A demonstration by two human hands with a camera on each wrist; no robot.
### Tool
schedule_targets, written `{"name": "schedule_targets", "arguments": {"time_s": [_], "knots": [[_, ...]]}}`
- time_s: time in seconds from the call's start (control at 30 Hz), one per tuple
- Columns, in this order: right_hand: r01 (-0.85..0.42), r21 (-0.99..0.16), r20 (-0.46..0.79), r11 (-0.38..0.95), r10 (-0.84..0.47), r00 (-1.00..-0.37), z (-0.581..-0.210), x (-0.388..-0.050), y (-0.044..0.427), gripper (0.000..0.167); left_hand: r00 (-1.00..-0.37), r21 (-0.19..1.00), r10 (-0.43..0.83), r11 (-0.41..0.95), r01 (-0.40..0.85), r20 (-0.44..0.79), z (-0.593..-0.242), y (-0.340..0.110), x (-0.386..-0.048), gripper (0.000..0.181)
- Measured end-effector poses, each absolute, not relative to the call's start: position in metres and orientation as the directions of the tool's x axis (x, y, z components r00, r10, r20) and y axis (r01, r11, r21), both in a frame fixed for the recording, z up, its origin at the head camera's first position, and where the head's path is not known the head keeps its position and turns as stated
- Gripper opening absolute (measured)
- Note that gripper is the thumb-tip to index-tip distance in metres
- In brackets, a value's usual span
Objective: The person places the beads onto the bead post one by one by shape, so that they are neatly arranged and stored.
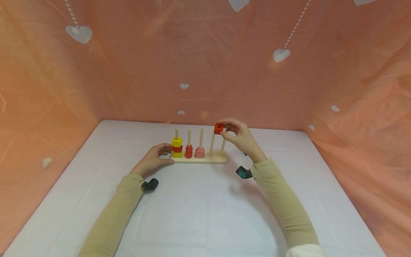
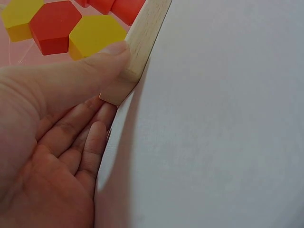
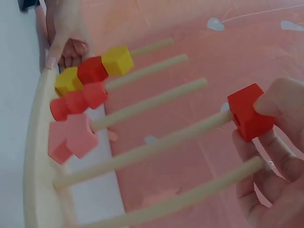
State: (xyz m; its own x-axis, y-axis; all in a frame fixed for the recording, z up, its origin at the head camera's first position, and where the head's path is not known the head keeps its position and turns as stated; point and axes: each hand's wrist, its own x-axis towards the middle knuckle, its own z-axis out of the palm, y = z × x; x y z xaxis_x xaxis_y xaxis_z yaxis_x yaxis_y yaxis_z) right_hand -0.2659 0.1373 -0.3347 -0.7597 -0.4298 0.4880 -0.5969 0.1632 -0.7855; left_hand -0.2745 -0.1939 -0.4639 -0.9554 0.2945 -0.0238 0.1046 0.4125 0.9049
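Observation:
A wooden stacking toy with a flat base [image 1: 200, 161] and several upright pegs stands on the table. My right hand [image 1: 239, 135] pinches a red block [image 3: 251, 113] between thumb and fingers. The block is at the tip of the fourth peg [image 3: 142, 149] from the left; I cannot tell whether the peg has entered its hole. At the base's left end, my left hand [image 1: 154, 157] holds it, thumb on the front edge, fingers behind. The first peg carries yellow and red hexagonal beads [image 2: 56, 26]. Red beads [image 1: 188, 151] sit on the second peg, pink ones [image 3: 71, 137] on the third.
The fifth peg [image 3: 204, 192], bare, stands beside the right fingers. White cloth covers the table [image 1: 199, 214]. A pink curtain [image 1: 199, 64] with white hearts hangs behind and at both sides. Dark wrist cameras [image 1: 150, 185] stick out from both sleeves.

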Motion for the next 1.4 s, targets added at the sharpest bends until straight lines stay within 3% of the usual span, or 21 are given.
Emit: {"name": "schedule_targets", "arguments": {"time_s": [0.33,0.73,0.9,1.17,1.4], "knots": [[-0.485,-0.872,0.43,0.061,-0.378,-0.82,-0.362,-0.288,0.133,0.038,-0.955,0.905,0.296,0.413,0.105,-0.024,-0.464,-0.194,-0.274,0.062],[-0.393,-0.92,0.368,-0.008,-0.365,-0.855,-0.364,-0.292,0.128,0.034,-0.955,0.906,0.294,0.41,0.102,-0.025,-0.464,-0.194,-0.275,0.062],[-0.359,-0.933,0.332,0.009,-0.356,-0.873,-0.37,-0.293,0.125,0.034,-0.956,0.911,0.294,0.4,0.099,-0.025,-0.466,-0.195,-0.275,0.062],[-0.205,-0.974,0.163,0.1,-0.325,-0.932,-0.393,-0.293,0.127,0.035,-0.955,0.908,0.297,0.408,0.101,-0.027,-0.466,-0.194,-0.275,0.064],[-0.133,-0.976,0.073,0.172,-0.318,-0.945,-0.418,-0.295,0.129,0.035,-0.956,0.901,0.293,0.42,0.103,-0.027,-0.465,-0.194,-0.276,0.063]]}}
